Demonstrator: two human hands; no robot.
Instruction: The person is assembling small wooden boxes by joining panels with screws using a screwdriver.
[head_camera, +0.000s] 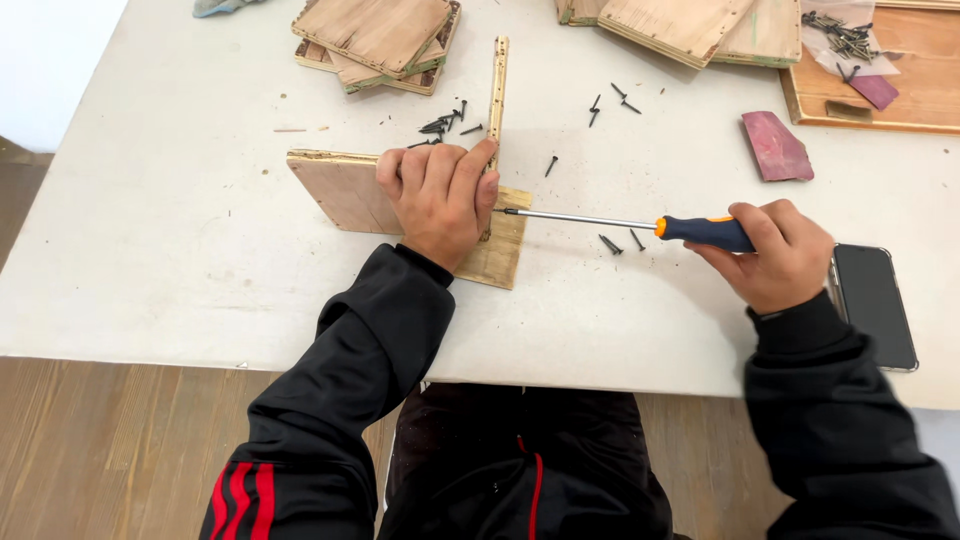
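The plywood panel lies flat on the tabletop, a pale rectangular board with raw, layered edges. A second panel stands on edge across it, seen end-on as a narrow strip running away from me, with a row of small marks along its rim. My left hand presses down over the joint where the two boards meet, fingers curled against the upright piece, so its grip is closed on the wood. The tabletop is a smooth off-white surface with faint scuffs, and the wooden floor shows beyond its near edge.

Farther off, two stacks of similar plywood squares sit near the far edge, rough-cut and slightly fanned. A dark phone with a glossy flat screen lies just beside my right wrist. A folded piece of reddish sandpaper rests well apart from the boards.

My right hand wraps tightly round the screwdriver, its handle dark blue with an orange collar and its thin shaft bright steel. The shaft lies nearly level, and its tip meets the side of the upright board just beside my left thumb. Short black screws lie scattered about, a small heap near my left fingers and two under the shaft.
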